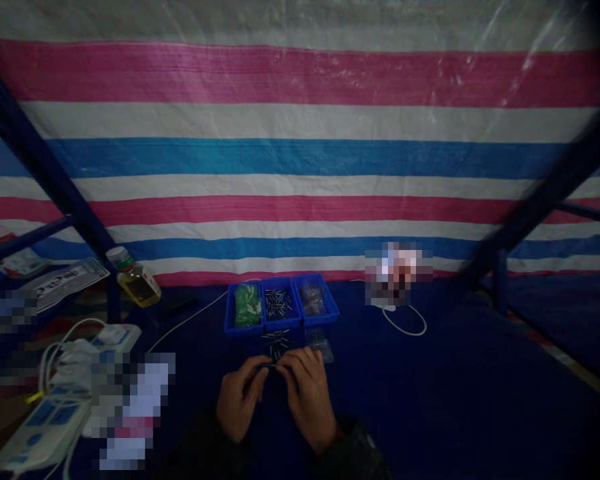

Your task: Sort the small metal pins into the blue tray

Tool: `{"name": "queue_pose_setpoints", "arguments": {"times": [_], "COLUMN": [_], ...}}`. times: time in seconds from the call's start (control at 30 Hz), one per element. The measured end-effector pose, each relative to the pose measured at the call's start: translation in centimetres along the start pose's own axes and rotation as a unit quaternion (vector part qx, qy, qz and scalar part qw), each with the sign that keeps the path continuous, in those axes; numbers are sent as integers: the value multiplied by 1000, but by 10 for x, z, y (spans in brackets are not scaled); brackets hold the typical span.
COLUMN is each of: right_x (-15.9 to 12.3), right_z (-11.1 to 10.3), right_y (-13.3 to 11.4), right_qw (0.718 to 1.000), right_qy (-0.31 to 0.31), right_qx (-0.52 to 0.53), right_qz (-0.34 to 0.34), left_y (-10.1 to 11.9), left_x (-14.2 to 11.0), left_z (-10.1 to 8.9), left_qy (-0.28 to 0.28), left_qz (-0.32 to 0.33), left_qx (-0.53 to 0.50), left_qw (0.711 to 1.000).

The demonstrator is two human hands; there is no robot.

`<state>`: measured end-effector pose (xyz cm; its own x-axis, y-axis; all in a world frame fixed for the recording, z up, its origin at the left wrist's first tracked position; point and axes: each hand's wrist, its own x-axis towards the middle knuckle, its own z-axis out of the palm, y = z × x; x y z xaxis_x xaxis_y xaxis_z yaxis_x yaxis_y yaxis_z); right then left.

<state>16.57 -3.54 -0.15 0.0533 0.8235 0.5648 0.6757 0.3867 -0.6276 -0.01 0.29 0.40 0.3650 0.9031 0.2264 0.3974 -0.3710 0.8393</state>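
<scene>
My left hand [239,399] and my right hand [307,395] meet at the front middle of the dark blue table. Fingertips of both are pinched on a small thin dark piece [270,365], too small and dim to make out further. Just beyond it lies a loose pile of short dark metal rods [277,340]. Behind the pile, three joined blue bins [245,329] stand in a row. Green packets [249,305] fill the left one, many more dark rods [277,303] the middle one, and clear bags [312,299] the right one. A clear plastic bag [322,347] lies behind my right hand.
A bottle of yellow liquid [139,281] leans by the left frame post. White power strips [45,427] with cables lie at the left. A white cable loop [424,323] rests at the right. Striped sheeting [300,157] hangs behind, between blue metal posts [540,193].
</scene>
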Motion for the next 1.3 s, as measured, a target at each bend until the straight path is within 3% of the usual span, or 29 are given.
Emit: {"name": "queue_pose_setpoints", "arguments": {"times": [0.2,0.33,0.83,1.03,1.3], "right_x": [-8,-12,-11,-13,-12], "right_z": [2,3,3,3,4], "right_y": [-3,0,-2,-3,-3], "right_qw": [998,997,997,996,997], "right_qy": [5,-6,-32,-44,-24], "right_qx": [47,68,44,71,42], "right_qz": [45,27,60,32,54], "left_y": [4,4,6,9,5], "left_x": [-1,-2,-1,-1,-2], "left_z": [-1,-1,0,-1,1], "left_qy": [-33,-33,-40,-43,-50], "left_qz": [31,29,35,27,34], "left_qx": [23,11,14,6,25], "left_qw": [999,999,999,999,998]}}
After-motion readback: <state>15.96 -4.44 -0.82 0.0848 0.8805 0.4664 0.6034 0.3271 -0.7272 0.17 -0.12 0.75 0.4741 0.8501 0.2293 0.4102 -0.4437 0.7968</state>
